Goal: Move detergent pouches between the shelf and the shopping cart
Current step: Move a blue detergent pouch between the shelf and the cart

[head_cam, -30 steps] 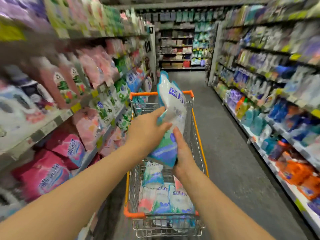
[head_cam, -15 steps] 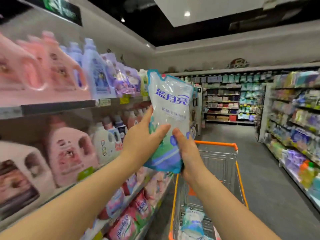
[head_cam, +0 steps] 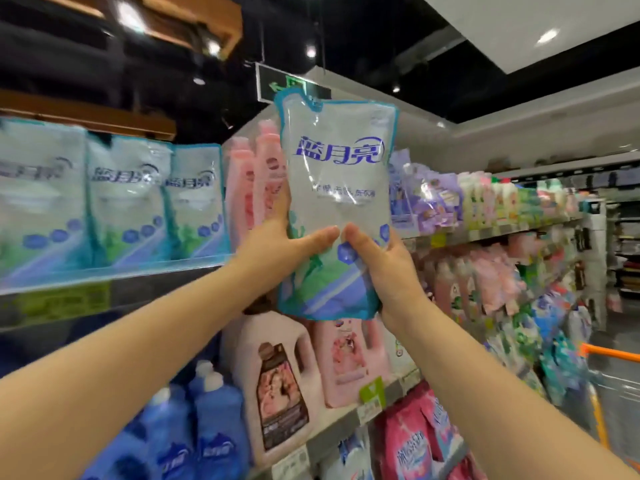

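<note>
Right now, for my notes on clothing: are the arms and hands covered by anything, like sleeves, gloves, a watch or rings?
Nothing worn shows. The left forearm and right forearm are bare to the frame's edge: no sleeves, watch or bracelet. The left hand and right hand are gloveless. Much of each hand is hidden behind the detergent pouch, so rings cannot be ruled out.

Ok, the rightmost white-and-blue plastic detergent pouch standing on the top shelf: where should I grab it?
Probably the top edge of that rightmost pouch, pinched from the front and above: it stands upright, face out, flanked closely by a neighbouring pouch and tall pink bottles, so only its top looks free.
</note>
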{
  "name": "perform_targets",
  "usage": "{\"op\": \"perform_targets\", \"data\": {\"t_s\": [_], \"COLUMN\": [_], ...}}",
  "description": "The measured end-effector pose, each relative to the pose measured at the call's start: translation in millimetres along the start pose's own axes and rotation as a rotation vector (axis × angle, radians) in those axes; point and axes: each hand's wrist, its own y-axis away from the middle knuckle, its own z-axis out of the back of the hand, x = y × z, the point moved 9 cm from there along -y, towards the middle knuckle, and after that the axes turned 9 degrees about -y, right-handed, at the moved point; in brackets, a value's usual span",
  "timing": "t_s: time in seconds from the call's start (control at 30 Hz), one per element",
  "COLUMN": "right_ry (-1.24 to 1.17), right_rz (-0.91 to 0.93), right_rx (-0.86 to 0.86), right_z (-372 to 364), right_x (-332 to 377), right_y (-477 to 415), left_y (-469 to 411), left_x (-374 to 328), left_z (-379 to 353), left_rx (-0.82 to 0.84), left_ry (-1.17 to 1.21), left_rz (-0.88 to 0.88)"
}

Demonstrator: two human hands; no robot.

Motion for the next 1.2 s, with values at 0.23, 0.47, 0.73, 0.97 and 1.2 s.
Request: {"op": "perform_targets", "data": {"t_s": [0.23,0.47,0.73,0.97,1.2], "right_ry": [0.036,0.052,0.260,0.404,0.624], "right_rz": [0.007,0.004,-0.133,-0.321,-0.305], "right_rx": [0.231,0.371,0.474,0.562,0.545], "right_z": [-94.0,-152.9,-175.0,-185.3,-176.2], "right_x": [-56.7,-93.2,-171.2,-215.0,-203.5], "right_y": [-68.6,-153.4,-197.6,-192.6,-196.3], "left_y": [-41.3,-97.9,-119.7,-109.3,-102.2], "left_x": [66.4,115.7,190.8,226.9,240.2], "left_z": [75.6,114.3,116.5,112.5,114.0], "left_rx": [-0.123,-0.185,-0.264,-0.221,-0.112], "left_ry": [0.059,-0.004,-0.018,-0.099,-0.154], "left_rz": [0.102,0.297,0.543,0.623,0.735]}}
